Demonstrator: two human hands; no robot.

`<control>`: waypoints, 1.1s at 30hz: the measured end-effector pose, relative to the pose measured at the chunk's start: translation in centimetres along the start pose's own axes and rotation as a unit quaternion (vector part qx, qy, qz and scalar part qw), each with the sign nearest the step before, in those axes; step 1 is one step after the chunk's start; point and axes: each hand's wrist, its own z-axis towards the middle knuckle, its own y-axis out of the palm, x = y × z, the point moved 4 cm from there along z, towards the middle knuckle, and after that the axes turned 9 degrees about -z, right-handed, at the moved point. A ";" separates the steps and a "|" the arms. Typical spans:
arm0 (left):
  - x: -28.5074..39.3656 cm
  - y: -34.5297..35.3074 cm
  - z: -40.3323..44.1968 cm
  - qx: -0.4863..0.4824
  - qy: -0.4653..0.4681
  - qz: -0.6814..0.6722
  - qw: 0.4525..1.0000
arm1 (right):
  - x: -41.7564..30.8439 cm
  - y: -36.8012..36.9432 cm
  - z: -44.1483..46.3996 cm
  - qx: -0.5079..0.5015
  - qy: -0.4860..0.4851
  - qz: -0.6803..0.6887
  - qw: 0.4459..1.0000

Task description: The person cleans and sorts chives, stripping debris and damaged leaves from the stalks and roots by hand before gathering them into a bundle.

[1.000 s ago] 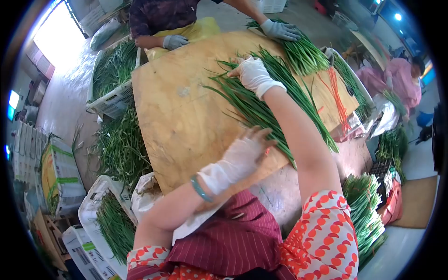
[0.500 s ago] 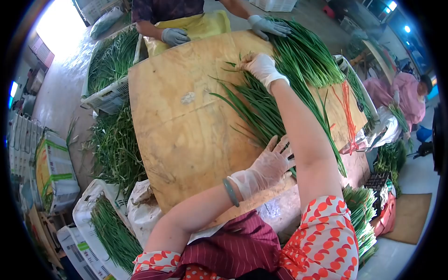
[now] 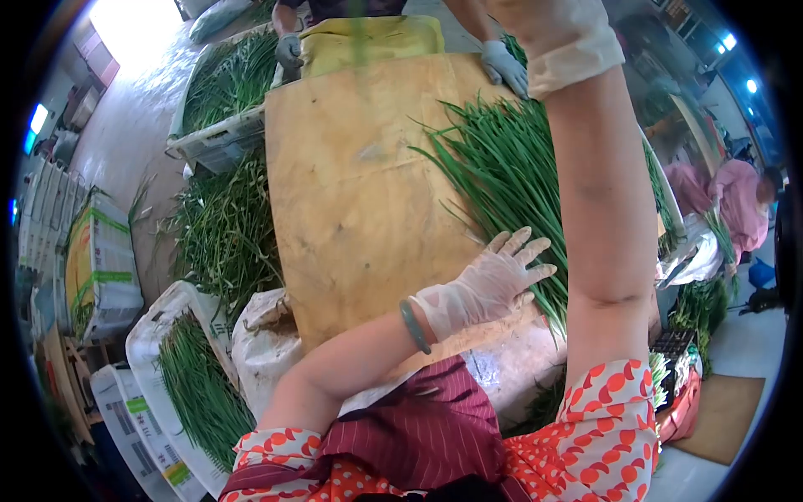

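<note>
While the left hand (image 3: 489,284) is held open, gloved, palm down with fingers spread and nothing gripped, the bundle of green stalks (image 3: 506,171) is passed by its fingertips at the near end; whether they are touched cannot be told. From that hand the bundle is laid out ahead and to the right, on the right part of the wooden bench (image 3: 360,176). Its long axis is slanted from upper left, where the loose leaf tips are fanned, to lower right, where the pale ends are gathered by the near edge. By the far end, a co-worker's grey-gloved hand (image 3: 504,69) is seen. The right hand (image 3: 552,25) is cut off by the top edge of the view, so its grip cannot be told; the bundle's right side is covered by the right forearm. The near end is thus best reached by the left hand.

Containers, left to right: a white carton (image 3: 115,276) is banded in green. By the bench's near left corner, a white crate (image 3: 145,326) is filled with neatly laid greens (image 3: 196,381). Farther back, another crate (image 3: 222,145) is heaped with greens too, and a loose pile (image 3: 226,230) is left between them. A white sack (image 3: 263,347) is tucked beside the bench; its contents are not made out. Past the right forearm, a third crate is partly hidden, greens showing inside.
</note>
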 end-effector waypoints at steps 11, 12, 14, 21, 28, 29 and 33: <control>3.3 -17.1 -26.5 0.282 -0.273 -0.037 0.919 | 9.3 13.9 -3.6 -0.309 -0.005 -0.365 0.878; 3.8 -17.8 -30.8 0.310 -0.332 0.039 0.890 | 10.1 12.1 -4.9 -0.322 0.055 -0.425 0.844; 5.2 -18.1 -39.4 0.355 -0.437 0.072 0.823 | 10.0 7.0 -6.7 -0.279 0.080 -0.468 0.835; 9.2 -11.8 -61.8 0.471 -0.627 0.007 0.620 | 7.7 -14.7 -14.9 -0.054 0.377 -0.655 0.653; 5.7 -8.0 -62.8 0.448 -0.600 -0.017 0.663 | 10.2 -13.7 -16.8 -0.022 0.296 -0.793 0.532; 6.3 -7.9 -63.2 0.405 -0.633 0.027 0.660 | 10.7 -11.6 -15.6 -0.027 0.224 -0.800 0.556; 9.9 -3.9 -67.8 0.361 -0.714 0.135 0.584 | 14.4 -1.3 -13.8 -0.140 0.148 -0.633 0.747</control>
